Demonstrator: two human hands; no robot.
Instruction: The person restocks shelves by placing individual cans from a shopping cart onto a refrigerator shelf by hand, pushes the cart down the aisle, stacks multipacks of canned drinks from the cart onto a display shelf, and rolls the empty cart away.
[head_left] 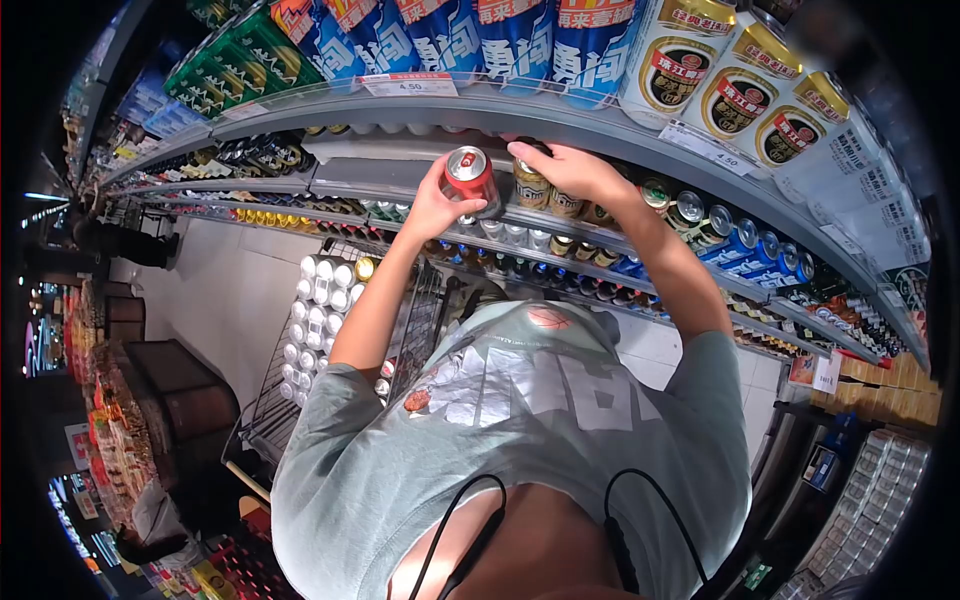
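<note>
My left hand (432, 208) is wrapped around a red-topped drink can (468, 178), its silver lid facing up toward me. Close by on the right, my right hand (582, 172) reaches to the middle shelf, its fingers closed over the top of a gold can (530, 186). Another gold can (564, 202) stands directly beside that one, partly under the hand. Both hands are in front of the shelf, below the price-tag rail (410, 88). The fingertips behind the cans are hidden.
A shopping cart (262, 408) at my left bears many silver-topped cans (318, 305). Overhead, blue cans (515, 45) and white-and-gold cans (680, 65) line the upper shelf. Blue cans (745, 235) stand farther right. A person in dark clothes (130, 243) is down the aisle.
</note>
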